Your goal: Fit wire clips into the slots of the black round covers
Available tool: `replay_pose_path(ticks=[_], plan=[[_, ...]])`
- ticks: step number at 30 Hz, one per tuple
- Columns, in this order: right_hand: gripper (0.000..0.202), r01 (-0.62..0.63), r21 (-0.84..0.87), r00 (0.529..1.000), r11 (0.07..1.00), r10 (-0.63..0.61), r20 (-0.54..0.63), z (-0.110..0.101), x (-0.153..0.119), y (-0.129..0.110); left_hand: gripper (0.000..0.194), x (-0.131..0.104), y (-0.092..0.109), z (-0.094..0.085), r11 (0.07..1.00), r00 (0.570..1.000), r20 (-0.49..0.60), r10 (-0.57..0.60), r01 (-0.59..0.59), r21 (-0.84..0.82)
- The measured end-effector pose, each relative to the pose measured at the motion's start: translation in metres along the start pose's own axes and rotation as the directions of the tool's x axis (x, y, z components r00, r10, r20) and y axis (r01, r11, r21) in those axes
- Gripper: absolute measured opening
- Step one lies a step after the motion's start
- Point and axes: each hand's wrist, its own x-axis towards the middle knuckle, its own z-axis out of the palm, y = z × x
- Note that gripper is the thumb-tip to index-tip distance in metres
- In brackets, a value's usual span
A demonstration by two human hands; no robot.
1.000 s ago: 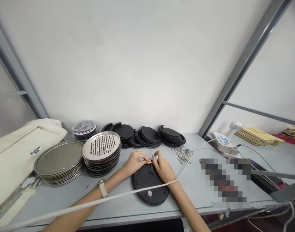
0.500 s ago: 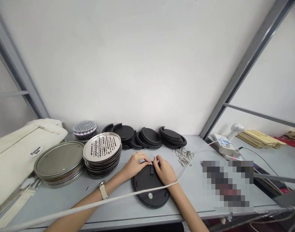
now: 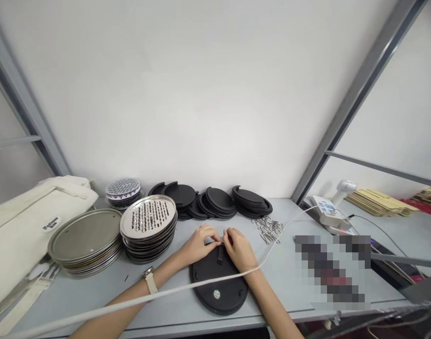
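Observation:
A round black disc (image 3: 219,287) with a small round sticker and a short black tab (image 3: 220,254) lies on the grey table near its front edge. At the disc's far edge, my left hand (image 3: 200,243) pinches a small shiny metal piece (image 3: 221,243). My right hand (image 3: 238,248) is closed at the same spot from the right, its fingertips against that piece and the disc's rim; the exact grip is hidden. Loose metal hooks (image 3: 268,229) lie to the right beyond my hands. Black notched discs (image 3: 218,201) are piled along the wall.
Stacks of perforated metal plates (image 3: 148,219) and plain metal plates (image 3: 84,235) stand at the left beside a cream bag (image 3: 35,226). A white cable (image 3: 187,286) crosses above my forearms. A white scanner (image 3: 344,189) and flat yellow pieces (image 3: 381,205) are at the right.
The black disc has shifted slightly toward the table's front edge. My fingertips have moved slightly nearer too, still together at the disc's far edge.

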Motion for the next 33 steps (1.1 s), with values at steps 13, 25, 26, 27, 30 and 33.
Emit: replay_pose_path(ticks=[13,25,26,27,30,33], plan=[[0.024,-0.055,0.001,0.97,0.998,0.053,-0.237,-0.011,-0.034,-0.05,0.006,-0.001,0.001,-0.004,1.0,0.999,0.026,0.025,-0.025,0.013],[0.038,0.009,0.438,0.986,0.899,0.064,-0.152,-0.014,-0.012,-0.029,0.008,0.001,-0.009,-0.008,1.0,0.999,-0.051,0.009,-0.007,0.029],[0.042,-0.014,0.485,0.984,0.874,0.097,-0.148,-0.014,-0.012,-0.027,0.008,0.001,-0.009,-0.009,0.999,0.999,-0.048,0.01,-0.009,0.034],[0.045,-0.039,0.526,0.981,0.849,0.133,-0.141,-0.014,-0.012,-0.025,0.008,0.001,-0.008,-0.009,0.999,0.999,-0.044,0.012,-0.01,0.041],[0.05,-0.098,0.596,0.974,0.797,0.2,-0.109,-0.013,-0.011,-0.02,0.008,0.001,-0.004,-0.011,0.998,0.999,-0.027,0.021,-0.019,0.066],[0.051,-0.106,0.603,0.976,0.791,0.198,-0.087,-0.01,-0.012,-0.017,0.007,0.0,-0.001,-0.012,0.995,0.999,0.003,0.046,-0.046,0.092]])
